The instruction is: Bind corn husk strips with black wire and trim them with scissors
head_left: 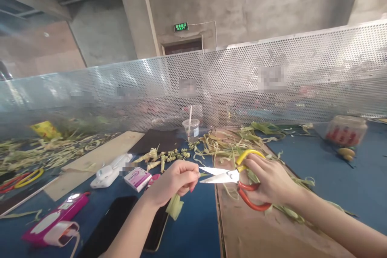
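My right hand (pixel 267 175) grips scissors (pixel 223 175) with one yellow and one red handle loop. Their blades stand apart and point left. Close to the blade tips, my left hand (pixel 178 177) is closed on a pale green leaf strip (pixel 175 206), which looks like plant husk and hangs below the fingers. A short bit of the strip shows between the fingertips and the blades. Just beyond my left hand lie several small knotted husk pieces (pixel 169 156). The part of the strip inside my fist is hidden.
A perforated metal screen (pixel 181 88) runs behind the table. Loose husk strips (pixel 229 141) lie ahead. A plastic cup (pixel 191 129) with a straw stands mid-table. Left are a small box (pixel 137 179), a white device (pixel 110 171), a phone (pixel 157 229) and other scissors (pixel 22 180).
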A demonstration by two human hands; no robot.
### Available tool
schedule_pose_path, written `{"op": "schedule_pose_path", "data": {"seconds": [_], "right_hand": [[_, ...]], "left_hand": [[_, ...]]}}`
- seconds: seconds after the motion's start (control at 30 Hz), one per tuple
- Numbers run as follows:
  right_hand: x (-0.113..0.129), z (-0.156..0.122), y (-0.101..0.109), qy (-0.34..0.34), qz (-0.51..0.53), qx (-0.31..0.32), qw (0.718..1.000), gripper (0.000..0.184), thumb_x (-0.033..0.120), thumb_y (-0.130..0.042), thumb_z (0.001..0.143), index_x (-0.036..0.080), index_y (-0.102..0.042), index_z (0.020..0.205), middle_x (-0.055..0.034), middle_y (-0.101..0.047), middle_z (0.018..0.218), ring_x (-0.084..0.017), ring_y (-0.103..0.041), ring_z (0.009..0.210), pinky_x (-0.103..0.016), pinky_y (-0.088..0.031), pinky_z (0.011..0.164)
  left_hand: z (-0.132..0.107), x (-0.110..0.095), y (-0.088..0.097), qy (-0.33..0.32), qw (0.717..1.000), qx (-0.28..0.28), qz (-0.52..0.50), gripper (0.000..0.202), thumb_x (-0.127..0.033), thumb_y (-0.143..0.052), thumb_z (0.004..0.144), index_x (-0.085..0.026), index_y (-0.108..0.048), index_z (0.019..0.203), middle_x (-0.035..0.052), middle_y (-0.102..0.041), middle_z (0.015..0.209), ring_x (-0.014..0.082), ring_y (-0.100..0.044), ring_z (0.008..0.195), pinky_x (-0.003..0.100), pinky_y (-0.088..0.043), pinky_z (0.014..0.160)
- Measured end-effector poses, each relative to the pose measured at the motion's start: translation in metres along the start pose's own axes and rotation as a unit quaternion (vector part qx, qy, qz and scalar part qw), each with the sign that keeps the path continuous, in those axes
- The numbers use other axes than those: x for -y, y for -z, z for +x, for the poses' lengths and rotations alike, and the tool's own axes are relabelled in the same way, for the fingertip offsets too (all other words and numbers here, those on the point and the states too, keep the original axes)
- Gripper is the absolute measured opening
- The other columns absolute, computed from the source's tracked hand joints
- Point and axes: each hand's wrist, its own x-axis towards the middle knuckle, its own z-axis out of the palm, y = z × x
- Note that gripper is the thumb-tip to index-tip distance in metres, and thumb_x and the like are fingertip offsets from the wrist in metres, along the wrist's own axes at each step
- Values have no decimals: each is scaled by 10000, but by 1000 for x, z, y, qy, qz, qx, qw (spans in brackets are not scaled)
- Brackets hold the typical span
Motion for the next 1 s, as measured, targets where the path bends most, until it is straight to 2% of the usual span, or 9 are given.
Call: {"op": "schedule_pose_path", "data": {"seconds": [0.5, 1.0], "right_hand": [[4, 1, 1, 0, -7, -4, 1000, 277, 358, -563, 674, 179, -449, 853, -35, -558, 729, -151, -516, 560, -236, -372, 418], [5, 1, 1, 0, 6, -14, 1000, 257, 331, -553, 682, 168, -468, 862, -47, -562, 743, -151, -516, 587, -232, -380, 429]], "left_hand": [[1, 5, -2, 4, 1000, -1, -17, 280, -256, -485, 808, -149, -445, 553, -64, -321, 487, 38, -166, 407, 227, -93, 415], [1, 2, -3, -5, 1000, 5, -26, 280, -262, -488, 799, -151, -439, 546, -66, -299, 471, 38, -157, 401, 226, -91, 408]]}}
